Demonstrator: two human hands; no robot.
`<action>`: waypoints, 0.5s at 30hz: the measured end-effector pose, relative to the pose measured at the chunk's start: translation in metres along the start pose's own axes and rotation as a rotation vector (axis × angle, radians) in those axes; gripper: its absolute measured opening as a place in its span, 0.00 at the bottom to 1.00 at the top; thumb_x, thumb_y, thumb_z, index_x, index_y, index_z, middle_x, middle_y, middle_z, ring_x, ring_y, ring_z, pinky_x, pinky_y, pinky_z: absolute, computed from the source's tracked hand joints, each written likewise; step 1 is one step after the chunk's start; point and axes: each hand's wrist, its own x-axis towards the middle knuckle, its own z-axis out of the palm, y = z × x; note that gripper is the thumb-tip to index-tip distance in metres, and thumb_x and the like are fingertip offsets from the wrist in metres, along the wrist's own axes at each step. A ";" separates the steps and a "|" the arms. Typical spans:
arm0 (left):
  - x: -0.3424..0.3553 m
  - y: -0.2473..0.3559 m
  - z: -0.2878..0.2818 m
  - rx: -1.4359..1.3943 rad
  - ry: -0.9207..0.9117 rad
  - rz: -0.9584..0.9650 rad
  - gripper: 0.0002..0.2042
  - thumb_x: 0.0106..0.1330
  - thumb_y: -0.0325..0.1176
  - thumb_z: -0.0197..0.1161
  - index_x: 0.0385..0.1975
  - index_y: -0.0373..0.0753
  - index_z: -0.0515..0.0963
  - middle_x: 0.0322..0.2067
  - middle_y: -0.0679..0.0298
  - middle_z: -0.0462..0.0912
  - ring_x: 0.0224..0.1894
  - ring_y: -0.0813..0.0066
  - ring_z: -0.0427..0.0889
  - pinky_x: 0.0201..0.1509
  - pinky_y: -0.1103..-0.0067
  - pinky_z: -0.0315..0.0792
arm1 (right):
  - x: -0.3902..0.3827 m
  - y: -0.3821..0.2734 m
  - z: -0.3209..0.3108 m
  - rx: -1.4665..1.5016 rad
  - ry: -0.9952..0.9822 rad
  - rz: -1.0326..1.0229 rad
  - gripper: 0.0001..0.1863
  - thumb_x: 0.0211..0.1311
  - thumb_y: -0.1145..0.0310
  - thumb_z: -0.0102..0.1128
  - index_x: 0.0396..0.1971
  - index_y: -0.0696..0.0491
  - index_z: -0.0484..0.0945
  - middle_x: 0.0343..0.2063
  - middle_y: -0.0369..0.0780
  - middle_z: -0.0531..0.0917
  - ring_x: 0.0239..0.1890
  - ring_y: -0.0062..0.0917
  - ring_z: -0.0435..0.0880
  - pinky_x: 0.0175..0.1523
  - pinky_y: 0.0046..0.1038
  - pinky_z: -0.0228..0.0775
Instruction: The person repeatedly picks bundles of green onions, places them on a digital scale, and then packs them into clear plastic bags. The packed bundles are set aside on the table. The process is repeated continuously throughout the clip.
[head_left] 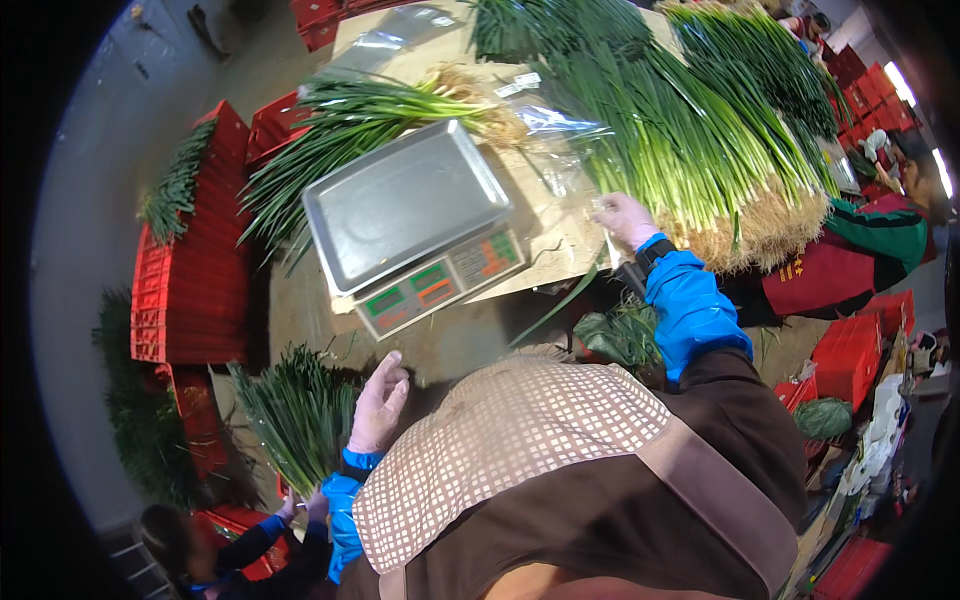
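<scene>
My left hand (378,405), in a pink glove, is raised below the scale with fingers loosely bent and apart, holding nothing. My right hand (625,220), gloved alike, is closed at the table's edge by the leeks, on something small and pale I cannot make out. The digital scale (405,205) has a bare steel pan. Leeks with long roots lie in a large pile (700,150) at the right and a smaller bundle (350,105) behind the scale. Clear plastic bags (555,125) lie between them on the wooden table (520,260).
Red crates (185,300) stand along the left. A co-worker (180,550) at lower left grips a bunch of leeks (290,420) beside my left arm. Another co-worker (850,250) is at the right, near more red crates (845,355) and loose greens (615,335) under the table edge.
</scene>
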 end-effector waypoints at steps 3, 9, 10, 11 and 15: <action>0.058 0.050 0.050 0.086 -0.160 0.038 0.25 0.67 0.25 0.59 0.64 0.37 0.64 0.47 0.59 0.76 0.48 0.73 0.76 0.54 0.77 0.72 | 0.014 0.084 -0.017 -0.198 0.081 0.195 0.36 0.51 0.54 0.69 0.57 0.59 0.72 0.45 0.54 0.81 0.49 0.46 0.80 0.55 0.38 0.72; 0.190 0.103 0.196 0.329 -0.394 0.220 0.27 0.64 0.33 0.64 0.62 0.37 0.66 0.53 0.51 0.74 0.56 0.59 0.75 0.59 0.71 0.70 | 0.035 0.150 -0.002 -0.134 -0.070 0.102 0.18 0.50 0.57 0.69 0.38 0.50 0.82 0.40 0.47 0.82 0.42 0.44 0.80 0.46 0.38 0.73; 0.214 0.107 0.221 0.409 -0.408 0.313 0.28 0.63 0.35 0.64 0.62 0.38 0.66 0.54 0.49 0.73 0.57 0.55 0.74 0.61 0.70 0.69 | 0.039 0.152 -0.004 -0.135 -0.050 0.090 0.17 0.49 0.58 0.69 0.38 0.51 0.82 0.40 0.46 0.82 0.44 0.43 0.80 0.47 0.37 0.73; 0.236 0.110 0.245 0.478 -0.430 0.389 0.29 0.63 0.37 0.65 0.63 0.38 0.66 0.54 0.48 0.73 0.58 0.52 0.73 0.62 0.68 0.68 | 0.042 0.152 -0.005 -0.116 -0.061 0.060 0.17 0.49 0.58 0.70 0.37 0.51 0.82 0.40 0.46 0.82 0.45 0.43 0.79 0.49 0.36 0.72; 0.294 0.115 0.313 0.615 -0.464 0.413 0.33 0.63 0.36 0.63 0.67 0.40 0.57 0.58 0.46 0.68 0.60 0.46 0.68 0.63 0.64 0.65 | 0.052 0.147 -0.011 -0.017 0.208 -0.056 0.32 0.47 0.60 0.72 0.52 0.57 0.73 0.41 0.48 0.82 0.48 0.44 0.77 0.54 0.36 0.71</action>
